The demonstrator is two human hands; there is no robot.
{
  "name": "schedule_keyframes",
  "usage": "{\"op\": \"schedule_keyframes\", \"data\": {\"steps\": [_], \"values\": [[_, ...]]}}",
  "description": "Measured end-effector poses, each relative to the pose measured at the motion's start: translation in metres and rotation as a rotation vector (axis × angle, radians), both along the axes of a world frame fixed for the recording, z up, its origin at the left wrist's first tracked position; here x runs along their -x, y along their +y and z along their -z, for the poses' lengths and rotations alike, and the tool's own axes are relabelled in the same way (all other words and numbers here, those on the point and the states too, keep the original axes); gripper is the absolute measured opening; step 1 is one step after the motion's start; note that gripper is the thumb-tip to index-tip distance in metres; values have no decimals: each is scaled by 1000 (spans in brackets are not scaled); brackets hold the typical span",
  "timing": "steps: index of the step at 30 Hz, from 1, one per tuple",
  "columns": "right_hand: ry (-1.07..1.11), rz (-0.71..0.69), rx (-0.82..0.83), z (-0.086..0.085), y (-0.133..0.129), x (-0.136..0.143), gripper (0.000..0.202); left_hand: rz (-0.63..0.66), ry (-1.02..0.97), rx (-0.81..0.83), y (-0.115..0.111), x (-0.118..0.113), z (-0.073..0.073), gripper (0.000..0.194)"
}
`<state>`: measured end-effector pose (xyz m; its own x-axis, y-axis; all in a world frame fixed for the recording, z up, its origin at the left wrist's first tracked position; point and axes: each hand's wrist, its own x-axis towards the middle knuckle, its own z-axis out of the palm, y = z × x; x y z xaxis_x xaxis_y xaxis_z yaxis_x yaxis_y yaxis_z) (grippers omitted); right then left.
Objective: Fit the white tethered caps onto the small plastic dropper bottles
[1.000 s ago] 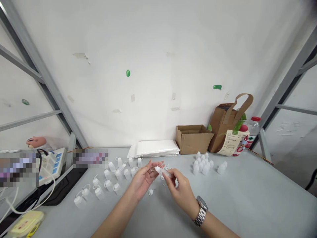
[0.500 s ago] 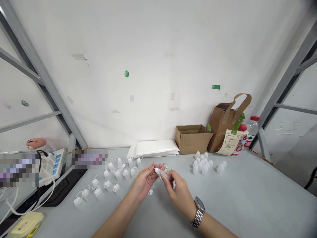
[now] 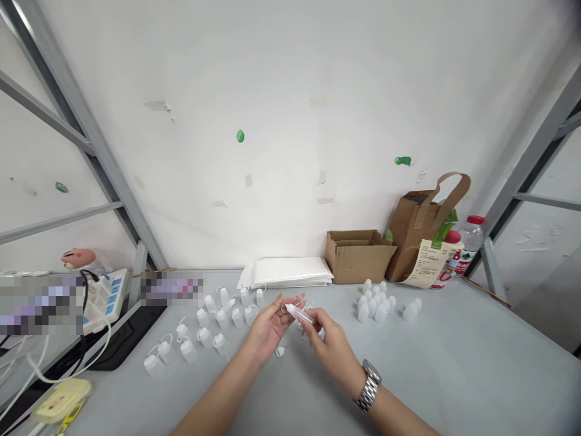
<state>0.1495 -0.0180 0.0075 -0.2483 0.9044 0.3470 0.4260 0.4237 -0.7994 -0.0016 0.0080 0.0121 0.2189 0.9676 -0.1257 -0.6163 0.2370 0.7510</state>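
My right hand (image 3: 329, 339) grips a small translucent bottle (image 3: 300, 313) by its body, its white top pointing left. My left hand (image 3: 271, 327) is palm up at the bottle's top, thumb and fingertips pressed at a thin looped strap (image 3: 284, 307) by the tip. Small white parts lie behind and below the hands, partly hidden. One loose white cap (image 3: 280, 351) rests on the table below my left hand. Left of it stand several capped bottles (image 3: 221, 319) with looped straps. Several rounded white pieces (image 3: 380, 312) are grouped to the right.
Against the wall are white envelopes (image 3: 290, 271), an open cardboard box (image 3: 361, 263), a brown paper bag (image 3: 408, 236) and a red-capped bottle (image 3: 472, 236). At left lie a power strip (image 3: 113, 300), cables, a black tablet-like slab (image 3: 129, 336) and a yellow case (image 3: 63, 399).
The view has shifted slightly, so the scene sits further right. My left fingers have moved a little off the bottle's top, and more of the bottle shows.
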Motion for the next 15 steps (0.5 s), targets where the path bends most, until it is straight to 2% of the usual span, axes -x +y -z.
{"op": "schedule_keyframes", "data": {"steps": [3, 5, 7, 9, 11, 13, 15], "values": [[-103, -13, -57, 4, 2, -1, 15, 28, 164, -94, -3, -4, 1, 31], [-123, 15, -127, 8, 4, -2, 14, -25, 377, -195, -8, -6, 2, 35], [-99, 76, -168, 11, 9, -3, 17, -225, 654, -384, -14, -7, 4, 32], [-56, 137, -150, 8, 13, -2, 23, -463, 900, -684, -20, -7, 8, 31], [5, 165, -112, -2, 16, 0, 26, -624, 990, -901, -23, -7, 14, 30], [77, 172, -128, -21, 19, 4, 25, -706, 1023, -899, -24, -9, 18, 25], [118, 146, -166, -42, 23, 12, 23, -657, 1106, -861, -26, -10, 20, 21]]}}
